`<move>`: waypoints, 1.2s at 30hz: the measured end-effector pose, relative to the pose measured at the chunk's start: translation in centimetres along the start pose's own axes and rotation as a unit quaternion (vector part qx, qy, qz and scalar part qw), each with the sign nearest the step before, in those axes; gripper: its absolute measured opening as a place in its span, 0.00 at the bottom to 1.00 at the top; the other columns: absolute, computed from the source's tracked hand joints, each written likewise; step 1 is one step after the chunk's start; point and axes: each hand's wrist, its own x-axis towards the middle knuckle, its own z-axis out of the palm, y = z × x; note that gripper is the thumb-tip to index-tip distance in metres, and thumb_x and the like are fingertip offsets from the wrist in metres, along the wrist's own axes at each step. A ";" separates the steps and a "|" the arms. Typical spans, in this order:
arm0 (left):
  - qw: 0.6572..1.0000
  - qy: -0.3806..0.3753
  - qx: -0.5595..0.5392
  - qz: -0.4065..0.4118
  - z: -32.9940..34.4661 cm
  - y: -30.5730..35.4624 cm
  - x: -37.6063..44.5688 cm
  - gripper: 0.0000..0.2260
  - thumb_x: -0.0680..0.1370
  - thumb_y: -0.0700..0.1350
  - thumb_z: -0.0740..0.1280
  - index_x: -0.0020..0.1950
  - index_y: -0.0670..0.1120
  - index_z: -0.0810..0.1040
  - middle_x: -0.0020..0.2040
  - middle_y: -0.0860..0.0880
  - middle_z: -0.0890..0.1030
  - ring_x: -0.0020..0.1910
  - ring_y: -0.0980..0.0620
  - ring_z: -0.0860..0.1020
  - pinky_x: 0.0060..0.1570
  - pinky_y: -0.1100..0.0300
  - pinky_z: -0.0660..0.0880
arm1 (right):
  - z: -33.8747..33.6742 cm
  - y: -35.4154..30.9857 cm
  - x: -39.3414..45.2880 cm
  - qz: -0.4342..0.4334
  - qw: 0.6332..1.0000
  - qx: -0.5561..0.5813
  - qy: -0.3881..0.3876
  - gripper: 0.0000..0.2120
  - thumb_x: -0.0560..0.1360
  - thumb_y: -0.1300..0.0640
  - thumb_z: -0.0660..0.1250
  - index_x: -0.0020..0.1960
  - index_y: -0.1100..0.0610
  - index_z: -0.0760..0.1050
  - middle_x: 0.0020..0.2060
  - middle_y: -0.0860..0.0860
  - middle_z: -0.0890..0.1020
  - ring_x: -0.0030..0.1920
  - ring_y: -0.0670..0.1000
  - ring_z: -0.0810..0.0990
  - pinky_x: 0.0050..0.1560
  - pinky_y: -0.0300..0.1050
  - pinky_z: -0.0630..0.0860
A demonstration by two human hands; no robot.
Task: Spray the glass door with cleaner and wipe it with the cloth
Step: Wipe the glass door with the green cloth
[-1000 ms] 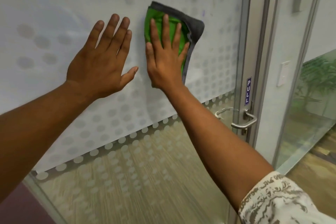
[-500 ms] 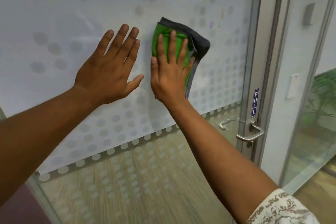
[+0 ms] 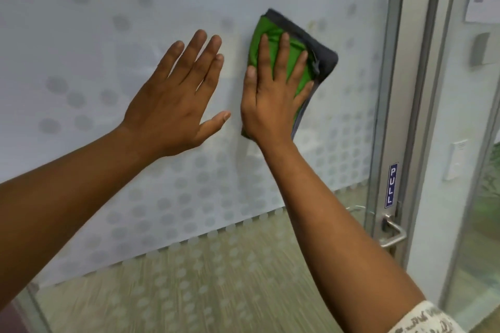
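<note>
The cloth (image 3: 286,62), folded green with a dark grey edge, lies flat against the frosted part of the door (image 3: 108,35), up near its right side and not far from the metal frame (image 3: 397,89). My right hand (image 3: 273,100) presses it there with straight, spread fingers; nothing is curled round it, so the cloth is pinned by pressure alone. My left hand (image 3: 176,105) is flat on the glass just beside it, fingers straight and together, thumb out, holding nothing and bracing me.

Compared with a second ago, both hands and the cloth sit in much the same arrangement, but the handle (image 3: 392,235) and the PULL sign (image 3: 391,185) have dropped lower in my view and ceiling lights now reflect at the top. I judge that I am working upward across the frosted band, though part of that shift may only be my head tilting. No spray bottle is in view, so spraying looks finished and wiping is the step in hand.

Whether the glass under the cloth is wet I cannot tell; the frosting hides any film. The dotted strip and the clear glass below still seem to need a pass. Since only flat pressure holds the cloth, it could slip if I ease off.
</note>
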 end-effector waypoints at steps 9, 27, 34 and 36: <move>0.999 -0.013 -0.001 0.051 1.6 2.1 3.0 0.38 0.83 0.64 0.43 0.82 0.37 0.49 0.83 0.37 0.47 0.83 0.39 0.45 0.81 0.43 0.50 | -1.5 10.9 -6.7 0.060 0.993 -0.050 -0.085 0.28 0.83 0.42 0.44 0.80 0.42 0.40 0.81 0.46 0.41 0.80 0.58 0.37 0.74 0.73 0.43; 0.999 -0.010 0.001 0.050 2.4 2.0 2.8 0.37 0.83 0.63 0.38 0.82 0.37 0.45 0.82 0.35 0.43 0.82 0.36 0.43 0.81 0.43 0.47 | -0.6 6.7 -9.1 0.056 0.994 -0.024 -0.096 0.29 0.82 0.40 0.43 0.81 0.42 0.41 0.79 0.42 0.36 0.79 0.52 0.33 0.77 0.66 0.39; 0.999 0.006 0.006 0.045 2.6 2.1 2.7 0.36 0.83 0.61 0.38 0.82 0.37 0.46 0.82 0.35 0.44 0.82 0.37 0.44 0.81 0.43 0.47 | -2.6 5.9 -1.9 0.267 0.957 0.103 -0.050 0.25 0.85 0.47 0.44 0.80 0.43 0.41 0.80 0.45 0.39 0.80 0.54 0.35 0.76 0.66 0.37; 0.999 0.007 0.003 0.047 2.6 2.1 2.8 0.36 0.83 0.61 0.37 0.82 0.37 0.48 0.83 0.35 0.46 0.82 0.37 0.46 0.81 0.43 0.48 | -3.1 5.4 -1.4 0.307 0.921 0.237 -0.021 0.26 0.83 0.44 0.48 0.80 0.42 0.47 0.81 0.45 0.43 0.80 0.51 0.37 0.78 0.63 0.40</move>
